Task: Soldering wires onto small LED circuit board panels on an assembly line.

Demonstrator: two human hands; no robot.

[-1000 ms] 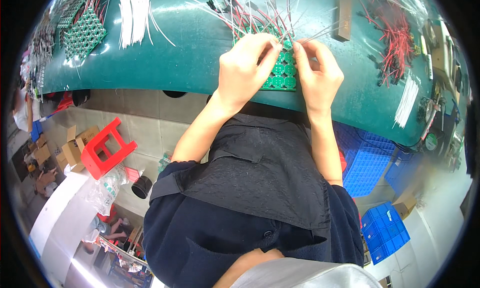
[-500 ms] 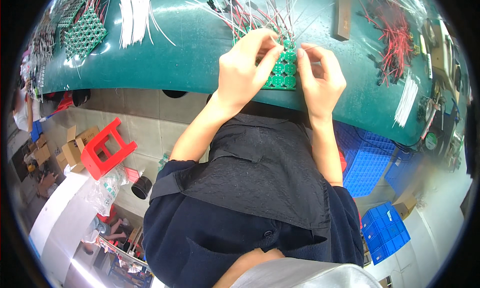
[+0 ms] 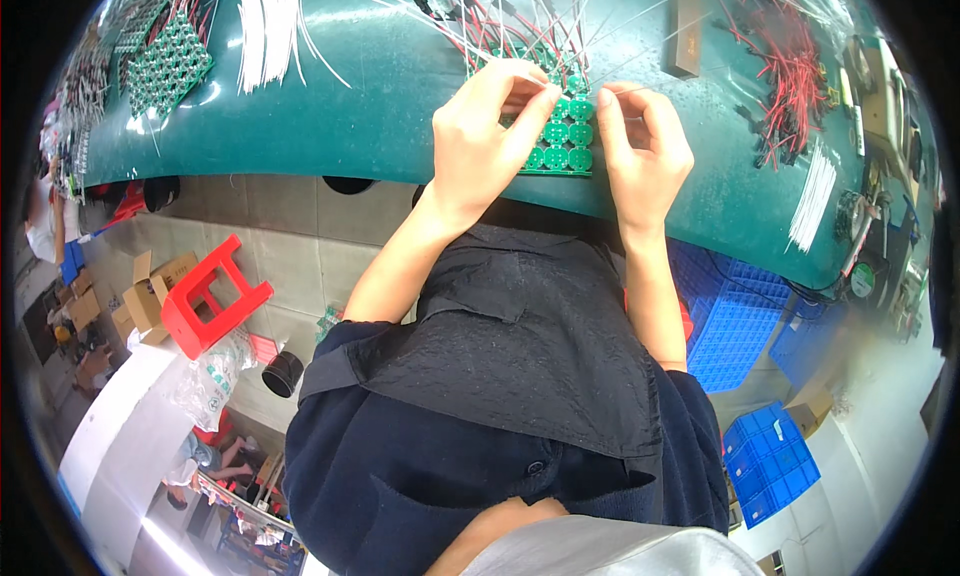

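A panel of green circuit boards (image 3: 567, 136) lies near the table's front edge, with red and black wires (image 3: 505, 26) and thin white cable ties (image 3: 580, 11) fanning out from its far side. Over the panel's left part, my left hand (image 3: 490, 126) pinches thumb and forefinger together on a thin white cable tie, its tip barely visible. My right hand (image 3: 645, 156) is just right of the panel, thumb and forefinger brought together on a thin pale strand that looks like a cable tie. My left fingers hide part of the panel.
White cable ties lie in bundles at left (image 3: 268, 36) and right (image 3: 812, 198). More circuit panels (image 3: 170, 66) sit far left. A brown bar (image 3: 686, 26) and red wires (image 3: 795, 96) lie to the right. Below are a red stool (image 3: 215, 296) and blue crates (image 3: 770, 466).
Both hands stay almost in place, with slight finger shifts. The panel and its wires have moved very slightly; a pale strand shows more clearly by my right fingertips.
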